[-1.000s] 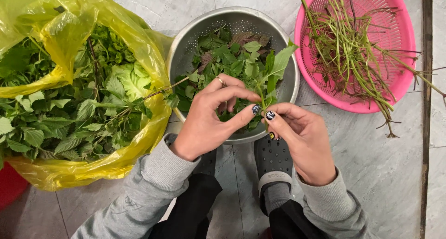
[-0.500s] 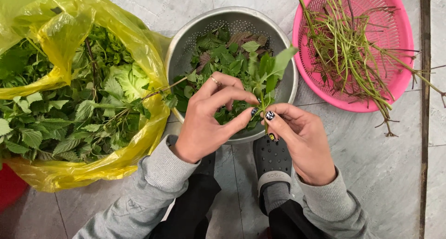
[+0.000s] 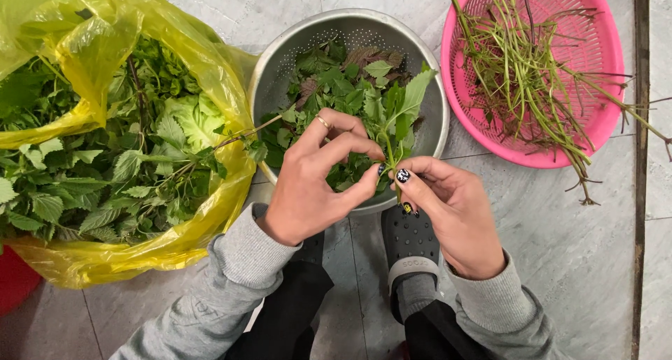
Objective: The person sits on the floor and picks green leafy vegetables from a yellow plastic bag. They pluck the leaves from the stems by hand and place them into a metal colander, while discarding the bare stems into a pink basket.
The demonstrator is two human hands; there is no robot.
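Observation:
My left hand (image 3: 315, 174) and my right hand (image 3: 448, 209) meet over the near rim of a metal colander (image 3: 280, 73). Between their fingertips they pinch one leafy green sprig (image 3: 400, 111), which stands upright above the colander. The right hand grips its stem low down; the left thumb and forefinger close on it just above. Picked green and purplish leaves (image 3: 336, 80) lie in the colander. The left hand wears a ring, and the right hand has painted nails.
A yellow plastic bag (image 3: 91, 45) full of leafy stalks lies at the left. A pink plastic basket (image 3: 595, 45) at the upper right holds bare stems. A grey clog (image 3: 409, 248) rests on the grey tiled floor (image 3: 581, 262). Something red (image 3: 14, 279) shows at the lower left.
Both hands have stayed over the colander's near rim. The left fingers have shifted a little along the sprig, and the sprig's leaves now stand slightly more upright.

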